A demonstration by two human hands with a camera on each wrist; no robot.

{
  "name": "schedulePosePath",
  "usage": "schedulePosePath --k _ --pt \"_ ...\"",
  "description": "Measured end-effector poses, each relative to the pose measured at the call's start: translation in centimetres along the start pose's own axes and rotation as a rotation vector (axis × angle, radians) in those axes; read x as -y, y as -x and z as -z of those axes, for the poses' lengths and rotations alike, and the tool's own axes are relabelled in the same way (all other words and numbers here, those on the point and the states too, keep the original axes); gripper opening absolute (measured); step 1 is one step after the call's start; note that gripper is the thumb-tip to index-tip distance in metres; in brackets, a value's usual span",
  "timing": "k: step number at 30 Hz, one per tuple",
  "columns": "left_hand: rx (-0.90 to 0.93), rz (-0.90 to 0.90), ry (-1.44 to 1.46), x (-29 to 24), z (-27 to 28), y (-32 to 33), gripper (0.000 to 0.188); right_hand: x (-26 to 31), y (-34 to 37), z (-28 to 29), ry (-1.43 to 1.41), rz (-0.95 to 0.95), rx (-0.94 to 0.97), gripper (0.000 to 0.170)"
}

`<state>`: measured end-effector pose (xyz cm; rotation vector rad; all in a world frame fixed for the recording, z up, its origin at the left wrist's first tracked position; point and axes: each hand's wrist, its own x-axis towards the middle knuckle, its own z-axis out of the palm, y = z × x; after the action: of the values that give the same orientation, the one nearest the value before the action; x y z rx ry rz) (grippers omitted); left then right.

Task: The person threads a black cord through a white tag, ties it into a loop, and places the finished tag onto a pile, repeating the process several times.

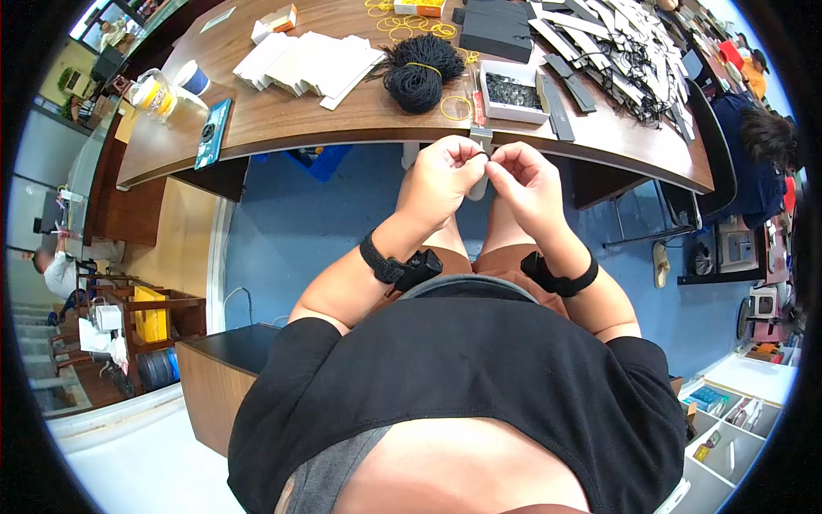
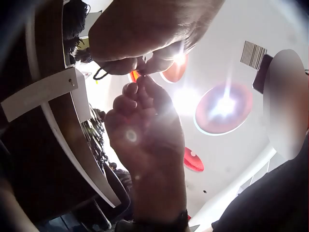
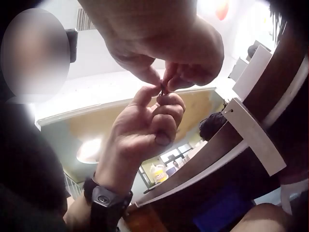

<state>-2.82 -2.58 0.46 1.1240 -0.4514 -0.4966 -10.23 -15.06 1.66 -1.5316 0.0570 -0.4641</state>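
Both hands meet just off the front edge of the table. My left hand (image 1: 443, 182) and right hand (image 1: 533, 187) pinch a short black cord (image 1: 487, 158) between thumbs and forefingers, their fingertips nearly touching. A small black loop of the cord (image 2: 100, 74) sticks out past the left fingers in the left wrist view. In the right wrist view the cord's dark middle (image 3: 162, 89) shows at the fingertips, the rest hidden by fingers. Close to the hands, a pale strip with a small hole (image 3: 256, 137) juts out at the table edge.
On the wooden table (image 1: 282, 120) lie a black cord bundle (image 1: 413, 86), white cards (image 1: 300, 64), a white box of small black pieces (image 1: 514, 92), a black box (image 1: 497, 31) and a heap of black and white tags (image 1: 612, 47). A phone (image 1: 212, 134) lies at the left edge.
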Motion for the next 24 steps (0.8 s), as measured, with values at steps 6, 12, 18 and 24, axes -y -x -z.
schedulePosePath --k 6,12,18,24 --pt "0.150 0.258 0.312 -0.7 0.4 -0.2 0.007 -0.6 -0.2 0.6 -0.091 -0.122 0.010 0.008" --pt "0.185 0.374 0.494 -1.4 0.5 -0.4 0.006 -0.2 0.2 -0.7 0.035 0.120 -0.122 0.011" --pt "0.116 0.338 0.401 -1.8 0.0 -0.3 0.009 0.7 -0.2 0.0 0.489 0.459 -0.129 0.016" --pt "0.062 0.274 0.333 -1.4 0.0 -0.3 0.012 1.8 -0.4 0.8 0.628 0.479 -0.080 0.018"
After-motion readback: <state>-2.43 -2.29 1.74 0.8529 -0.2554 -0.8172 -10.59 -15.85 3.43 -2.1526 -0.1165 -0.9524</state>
